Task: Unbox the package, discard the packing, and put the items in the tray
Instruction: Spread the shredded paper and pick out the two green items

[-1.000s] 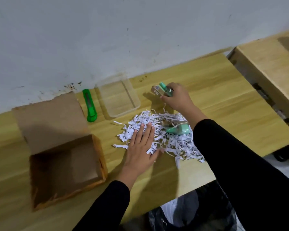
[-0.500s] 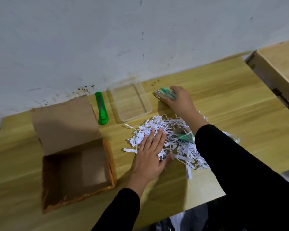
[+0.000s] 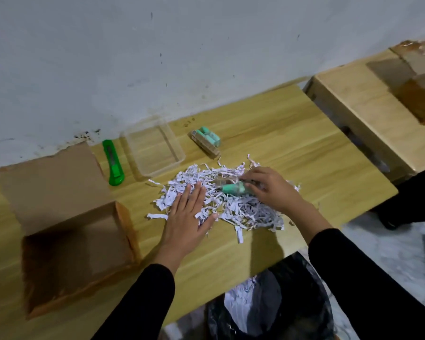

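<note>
A pile of white shredded paper (image 3: 233, 207) lies in the middle of the wooden table. My left hand (image 3: 188, 217) rests flat and open on its left side. My right hand (image 3: 268, 186) reaches into the pile and closes its fingers around a mint-green item (image 3: 233, 187). Two items, a mint-green one and a brown one (image 3: 205, 139), lie on the table to the right of the clear plastic tray (image 3: 177, 146), which holds nothing. The opened cardboard box (image 3: 76, 251) stands at the left with its flap back.
A green box cutter (image 3: 114, 163) lies between the box flap and the tray. A bin with a black bag (image 3: 268, 300) holding white paper stands below the table's near edge. A second wooden table (image 3: 368, 119) with a cardboard box (image 3: 417, 77) is at the right.
My right hand set the two items down beside the tray, then came back to the pile and took hold of the mint-green item there. My left hand stayed on the paper.
</note>
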`<control>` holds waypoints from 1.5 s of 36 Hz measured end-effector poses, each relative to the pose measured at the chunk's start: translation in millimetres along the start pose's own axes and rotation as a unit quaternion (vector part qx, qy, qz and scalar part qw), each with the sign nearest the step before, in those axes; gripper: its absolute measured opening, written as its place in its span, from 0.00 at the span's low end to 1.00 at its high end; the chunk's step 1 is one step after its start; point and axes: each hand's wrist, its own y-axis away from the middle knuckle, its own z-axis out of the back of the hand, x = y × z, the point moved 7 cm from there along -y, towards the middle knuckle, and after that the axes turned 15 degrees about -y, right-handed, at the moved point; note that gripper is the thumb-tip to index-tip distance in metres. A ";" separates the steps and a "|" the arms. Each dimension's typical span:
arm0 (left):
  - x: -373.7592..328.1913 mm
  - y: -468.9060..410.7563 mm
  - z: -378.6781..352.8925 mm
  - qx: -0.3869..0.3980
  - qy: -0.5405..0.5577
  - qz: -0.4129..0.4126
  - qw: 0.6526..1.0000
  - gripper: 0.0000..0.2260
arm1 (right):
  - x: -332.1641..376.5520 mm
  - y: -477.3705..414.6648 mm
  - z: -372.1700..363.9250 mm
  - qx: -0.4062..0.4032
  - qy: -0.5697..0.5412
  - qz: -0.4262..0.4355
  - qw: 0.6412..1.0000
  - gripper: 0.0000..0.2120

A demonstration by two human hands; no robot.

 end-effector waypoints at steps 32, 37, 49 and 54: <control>3.2 4.1 -5.3 -0.003 -0.007 0.006 1.000 0.33 | -0.7 -0.5 -14.7 -0.019 -0.002 -0.061 0.998 0.20; 3.1 3.8 -4.8 -0.004 -0.003 0.004 1.000 0.32 | -5.4 -2.2 -11.7 -0.029 0.002 -0.076 0.997 0.25; 3.1 4.7 -4.1 0.000 -0.008 0.005 1.000 0.32 | 2.1 15.9 0.5 -0.098 -0.022 -0.073 0.992 0.25; 2.3 5.2 -3.1 0.000 -0.011 0.003 1.000 0.33 | 16.1 12.6 26.1 -0.138 -0.049 -0.069 0.987 0.27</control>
